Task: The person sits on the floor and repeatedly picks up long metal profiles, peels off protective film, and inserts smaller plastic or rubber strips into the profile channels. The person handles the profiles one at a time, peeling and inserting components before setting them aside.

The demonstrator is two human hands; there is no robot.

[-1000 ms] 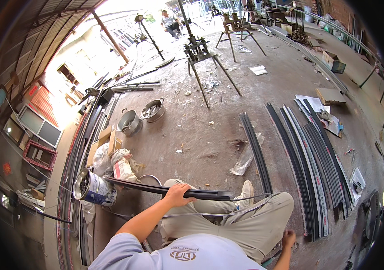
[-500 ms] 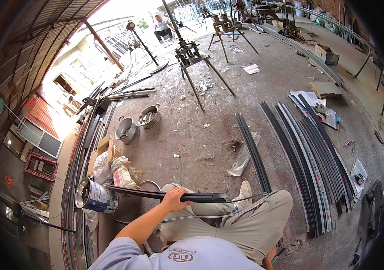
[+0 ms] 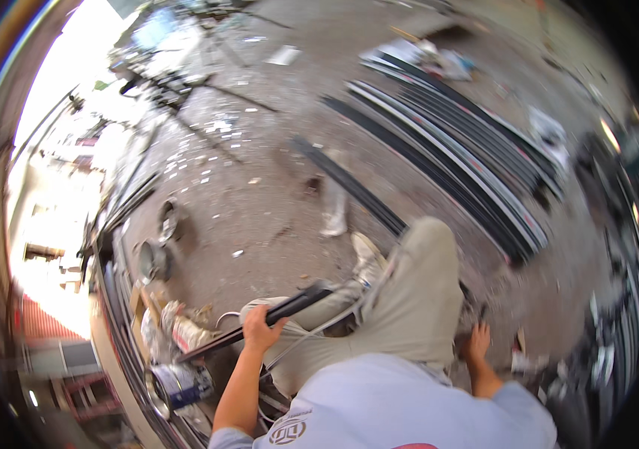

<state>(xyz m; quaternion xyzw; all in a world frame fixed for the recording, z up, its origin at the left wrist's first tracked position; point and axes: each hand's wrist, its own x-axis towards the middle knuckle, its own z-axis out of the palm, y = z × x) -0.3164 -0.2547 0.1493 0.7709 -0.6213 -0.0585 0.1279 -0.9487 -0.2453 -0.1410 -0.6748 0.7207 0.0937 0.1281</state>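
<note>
My left hand (image 3: 262, 329) is closed round a long dark profile strip (image 3: 298, 302), which lies slanted across my left thigh. The strip's lower left end reaches to a blue and white metal can (image 3: 184, 385). Beside it, a thin pale grey strip (image 3: 327, 326) loops loosely over my lap. To the right of my bent right knee, my right hand (image 3: 476, 343) is low by the floor, its fingers stretched forward with nothing seen in them. Small dark items (image 3: 482, 310) lie just ahead of those fingers, too blurred to name.
Another bundle of dark strips (image 3: 353, 187) lies ahead of my right knee, with a wide row of strips (image 3: 439, 153) farther right. Two metal pots (image 3: 154, 258) stand at left, near white bags (image 3: 184, 329). Blurred metal stands (image 3: 177, 93) are at the far left.
The view has swung to the right and blurred. My right hand, mostly hidden before, now shows beside my right knee. My left hand keeps hold of the dark profile strip.
</note>
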